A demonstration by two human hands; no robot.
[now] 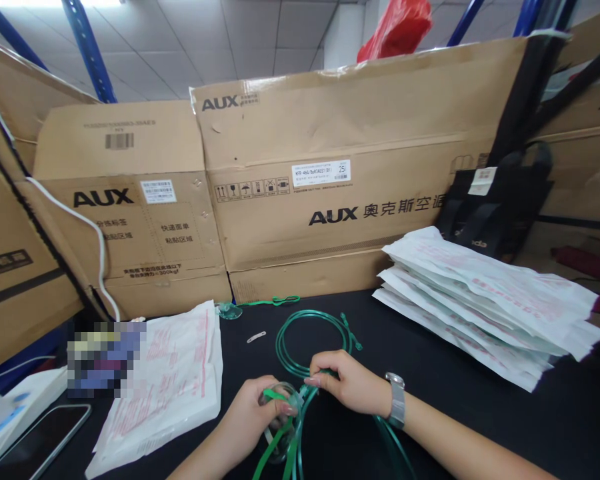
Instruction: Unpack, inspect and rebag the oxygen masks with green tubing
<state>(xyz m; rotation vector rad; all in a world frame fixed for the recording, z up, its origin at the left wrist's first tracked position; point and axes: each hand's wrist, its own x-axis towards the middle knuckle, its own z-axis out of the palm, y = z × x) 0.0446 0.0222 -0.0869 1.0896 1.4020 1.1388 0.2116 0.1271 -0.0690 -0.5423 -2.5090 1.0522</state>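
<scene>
My left hand is closed around a clear oxygen mask low in the middle of the head view. A green elastic strap hangs from the mask past my fingers. Close beside it, my right hand pinches green oxygen tubing by the mask's connector. Whether the tubing is joined to the mask is hidden by my fingers. Part of the tubing lies in a round coil beyond my hands, with an end fitting at its right. A watch is on my right wrist.
White printed packets are stacked at the right; another packet lies left. Behind stand cardboard panels. A small pale strip, a clear green piece and green cord lie farther back. A phone sits front left.
</scene>
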